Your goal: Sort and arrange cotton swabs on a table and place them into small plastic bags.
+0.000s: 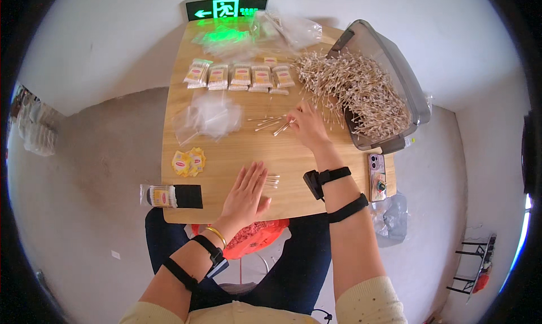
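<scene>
My left hand (247, 195) lies flat near the table's front edge, fingers stretched out together. A few cotton swabs (272, 181) stick out to the right from beneath it; how many it covers is hidden. Farther off, my right hand (307, 123) has its fingers bent in a pinch at the ends of several loose cotton swabs (270, 121), which point left over the tabletop. A large heap of cotton swabs (367, 92) lies to the right of that hand, spilling from a tipped grey plastic bin (415, 81) onto the wood.
Filled swab packs (240, 75) stand in a row at the back. Transparent bags (212, 116) and yellow labels (189, 161) lie on the left. One pack (162, 196) rests on a black piece at the left edge. A phone (377, 174) lies at the right edge; an exit sign (226, 9) stands behind.
</scene>
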Tool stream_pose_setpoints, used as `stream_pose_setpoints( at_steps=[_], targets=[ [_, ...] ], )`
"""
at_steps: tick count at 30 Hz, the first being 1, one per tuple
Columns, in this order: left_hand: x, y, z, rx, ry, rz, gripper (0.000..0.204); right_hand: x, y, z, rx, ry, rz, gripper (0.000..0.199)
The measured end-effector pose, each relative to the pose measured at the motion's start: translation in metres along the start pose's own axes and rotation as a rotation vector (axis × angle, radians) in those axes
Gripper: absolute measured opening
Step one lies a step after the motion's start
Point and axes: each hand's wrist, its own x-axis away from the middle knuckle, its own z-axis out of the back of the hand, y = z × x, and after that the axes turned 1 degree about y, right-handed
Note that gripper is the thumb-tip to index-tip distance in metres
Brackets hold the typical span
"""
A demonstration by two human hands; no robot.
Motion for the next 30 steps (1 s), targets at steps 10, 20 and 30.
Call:
stream_pose_setpoints(
  at_steps=[10,20,30],
  targets=[
    [0.001,0.001,0.0,0.042,0.03,-0.009,0.076,-0.007,-0.01,0.011,0.135,-0.198,0.111,0.01],
    [0.002,-0.002,-0.009,0.021,0.033,-0.003,0.079,0.062,-0.046,-0.015,-0.174,-0.307,-0.061,0.015],
    [0.0,0.001,-0.009,0.022,0.014,0.006,0.078,0.072,-0.033,-0.007,-0.217,-0.176,-0.23,0.013]
  ],
)
